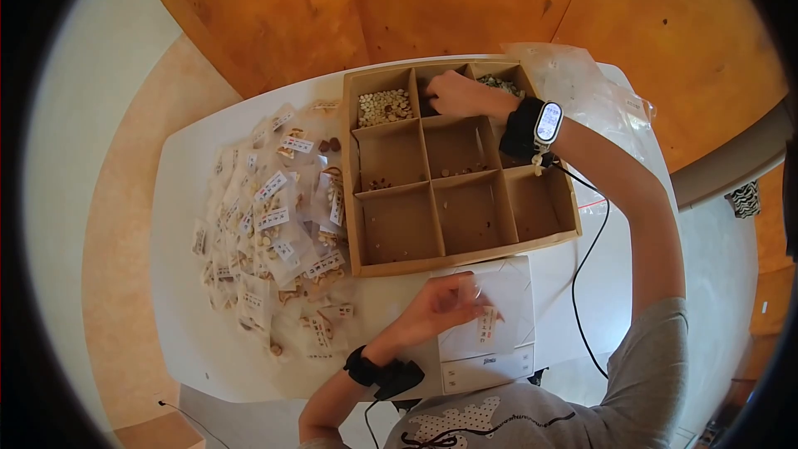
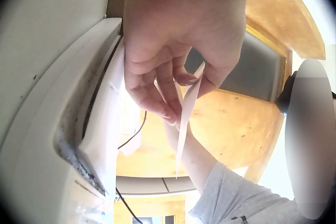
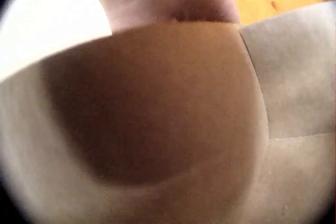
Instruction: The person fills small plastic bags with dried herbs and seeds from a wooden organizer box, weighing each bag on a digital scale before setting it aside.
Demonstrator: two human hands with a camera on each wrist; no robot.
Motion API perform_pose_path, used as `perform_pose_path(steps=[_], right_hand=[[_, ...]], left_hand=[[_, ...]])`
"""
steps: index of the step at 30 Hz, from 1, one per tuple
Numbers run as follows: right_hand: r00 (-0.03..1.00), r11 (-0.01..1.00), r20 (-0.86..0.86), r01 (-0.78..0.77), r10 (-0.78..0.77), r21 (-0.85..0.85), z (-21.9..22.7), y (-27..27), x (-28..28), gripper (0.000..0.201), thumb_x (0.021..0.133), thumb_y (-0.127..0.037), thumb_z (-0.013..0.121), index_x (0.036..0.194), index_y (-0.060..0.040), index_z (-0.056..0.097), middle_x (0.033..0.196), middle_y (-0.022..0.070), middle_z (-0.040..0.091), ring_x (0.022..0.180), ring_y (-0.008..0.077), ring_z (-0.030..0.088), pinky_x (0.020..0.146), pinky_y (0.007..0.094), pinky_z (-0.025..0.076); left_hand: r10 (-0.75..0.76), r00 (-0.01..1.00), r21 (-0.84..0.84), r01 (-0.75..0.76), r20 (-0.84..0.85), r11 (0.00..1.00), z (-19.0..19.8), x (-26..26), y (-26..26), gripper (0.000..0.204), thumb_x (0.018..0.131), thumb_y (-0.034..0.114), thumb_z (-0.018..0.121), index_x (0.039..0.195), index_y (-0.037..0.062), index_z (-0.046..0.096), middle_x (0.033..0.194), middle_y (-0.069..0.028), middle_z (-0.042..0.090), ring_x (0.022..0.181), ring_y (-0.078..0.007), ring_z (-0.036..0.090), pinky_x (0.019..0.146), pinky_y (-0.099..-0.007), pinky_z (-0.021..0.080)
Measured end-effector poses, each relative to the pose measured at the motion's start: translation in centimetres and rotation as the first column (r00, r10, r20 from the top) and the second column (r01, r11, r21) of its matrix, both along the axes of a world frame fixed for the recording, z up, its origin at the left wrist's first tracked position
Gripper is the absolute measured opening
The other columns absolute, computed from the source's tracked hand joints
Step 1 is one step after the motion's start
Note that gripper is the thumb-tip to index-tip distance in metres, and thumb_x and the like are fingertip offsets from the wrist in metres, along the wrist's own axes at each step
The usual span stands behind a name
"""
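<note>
My left hand [image 1: 432, 308] pinches a small clear bag [image 1: 509, 303] with a printed label, over a white kitchen scale [image 1: 486, 372]. In the left wrist view, thumb and fingertips hold the bag [image 2: 188, 116] near its top edge. My right hand [image 1: 470, 96] reaches down into the back middle compartment of a divided cardboard box [image 1: 474, 212]. Its fingertips are hidden there, so I cannot tell whether they grip anything. In the right wrist view a cardboard wall [image 3: 152, 103] covers most of that hand.
Pale flat pieces [image 1: 384, 106] fill the back left compartment, and greenish pieces [image 1: 499, 83] lie back right. Several labelled filled packets [image 1: 270, 216] are heaped left of the box. A crumpled clear plastic bag [image 1: 582, 87] lies behind it. A black cable [image 1: 586, 262] hangs from the right wrist.
</note>
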State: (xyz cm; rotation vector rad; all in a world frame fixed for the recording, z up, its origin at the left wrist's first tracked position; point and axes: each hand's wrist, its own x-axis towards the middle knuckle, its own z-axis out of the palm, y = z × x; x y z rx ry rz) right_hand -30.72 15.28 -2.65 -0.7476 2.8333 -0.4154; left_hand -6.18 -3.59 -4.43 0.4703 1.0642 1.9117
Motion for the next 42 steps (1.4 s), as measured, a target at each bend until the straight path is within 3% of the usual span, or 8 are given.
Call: perform_pose_path(steps=[12, 15, 21, 24, 33, 36, 39, 42], right_hand=[[0.971, 0.956, 0.236, -0.022, -0.05, 0.294, 1.5, -0.8, -0.3, 0.033, 0.081, -0.022, 0.045, 0.096, 0.0033, 0.061, 0.089, 0.0212, 0.063, 0.083, 0.0331, 0.061, 0.072, 0.0395, 0.047], [0.899, 0.992, 0.437, -0.015, -0.04, 0.122, 2.0, -1.0, -0.5, 0.034, 0.081, -0.021, 0.045, 0.097, 0.004, 0.061, 0.088, 0.0175, 0.064, 0.083, 0.0265, 0.063, 0.071, 0.0351, 0.048], [0.944, 1.0, 0.331, 0.006, -0.002, -0.013, 0.4, 0.2, -2.7, 0.031, 0.079, -0.016, 0.046, 0.096, 0.0072, 0.058, 0.083, 0.0139, 0.063, 0.073, 0.0224, 0.059, 0.067, 0.0352, 0.045], [0.974, 0.999, 0.227, 0.006, -0.014, 0.033, -1.0, 0.1, -3.0, 0.03, 0.078, -0.014, 0.045, 0.095, 0.0082, 0.057, 0.082, 0.0136, 0.063, 0.07, 0.0226, 0.057, 0.066, 0.0371, 0.043], [0.874, 0.999, 0.483, 0.045, -0.048, 0.016, 2.2, -0.7, -0.2, 0.026, 0.077, -0.014, 0.047, 0.09, 0.0058, 0.057, 0.066, 0.0079, 0.05, 0.06, 0.0148, 0.043, 0.055, 0.0326, 0.036], [0.948, 0.999, 0.316, -0.037, 0.038, -0.008, 2.3, -0.5, -0.7, 0.026, 0.078, -0.016, 0.048, 0.09, 0.0037, 0.061, 0.071, 0.0099, 0.058, 0.064, 0.0184, 0.053, 0.06, 0.0337, 0.042], [0.991, 0.997, -0.127, 0.024, -0.033, -0.074, 2.6, 0.0, -1.2, 0.027, 0.079, -0.018, 0.05, 0.094, 0.0002, 0.064, 0.083, 0.0127, 0.065, 0.076, 0.0248, 0.061, 0.07, 0.035, 0.048], [0.984, 0.975, -0.168, 0.015, -0.053, -0.221, 5.4, -0.4, -0.1, 0.03, 0.081, -0.024, 0.052, 0.1, -0.0032, 0.064, 0.096, 0.0149, 0.064, 0.088, 0.0295, 0.062, 0.079, 0.0357, 0.048]], left_hand=[[-0.008, 1.0, -0.032, 0.007, -0.007, 0.999, 0.5, 0.0, 0.1, 0.021, 0.085, 0.001, 0.056, 0.071, 0.0063, 0.041, 0.088, -0.0052, 0.057, 0.099, -0.0175, 0.058, 0.083, -0.0282, 0.044], [0.008, 1.0, -0.056, -0.009, -0.017, 0.998, 0.2, 0.2, 0.1, 0.018, 0.085, 0.001, 0.057, 0.073, 0.0051, 0.044, 0.087, -0.003, 0.053, 0.1, -0.0158, 0.057, 0.083, -0.0269, 0.044], [0.017, 0.999, -0.056, -0.019, -0.034, 0.998, 0.0, 0.2, 0.1, 0.019, 0.084, 0.0, 0.058, 0.072, 0.0043, 0.044, 0.086, -0.001, 0.048, 0.102, -0.014, 0.056, 0.084, -0.0261, 0.044], [0.017, 1.0, -0.066, -0.018, -0.025, 0.998, 0.1, 0.2, 0.1, 0.019, 0.084, 0.001, 0.058, 0.071, 0.0044, 0.044, 0.086, -0.0009, 0.048, 0.101, -0.0137, 0.056, 0.084, -0.026, 0.044], [0.061, 0.995, -0.049, -0.065, -0.084, 0.997, -0.1, 0.4, 0.2, 0.012, 0.083, 0.001, 0.059, 0.082, 0.0034, 0.047, 0.091, -0.0038, 0.058, 0.094, -0.0116, 0.057, 0.081, -0.0248, 0.045], [0.141, 0.985, -0.077, -0.149, -0.1, 0.986, -0.2, 0.4, 0.1, 0.015, 0.083, 0.002, 0.06, 0.093, 0.003, 0.049, 0.088, -0.0042, 0.062, 0.087, -0.0103, 0.059, 0.077, -0.023, 0.045], [0.276, 0.954, -0.095, -0.288, -0.12, 0.953, 0.4, 0.4, -0.1, 0.023, 0.082, 0.003, 0.061, 0.103, 0.0026, 0.052, 0.084, -0.0037, 0.064, 0.082, -0.0092, 0.06, 0.072, -0.0214, 0.046], [0.439, 0.862, -0.274, -0.499, -0.253, 0.822, 2.1, -0.2, -1.3, 0.022, 0.08, -0.001, 0.061, 0.101, -0.0012, 0.056, 0.082, -0.0036, 0.062, 0.079, -0.0093, 0.06, 0.073, -0.0222, 0.046]])
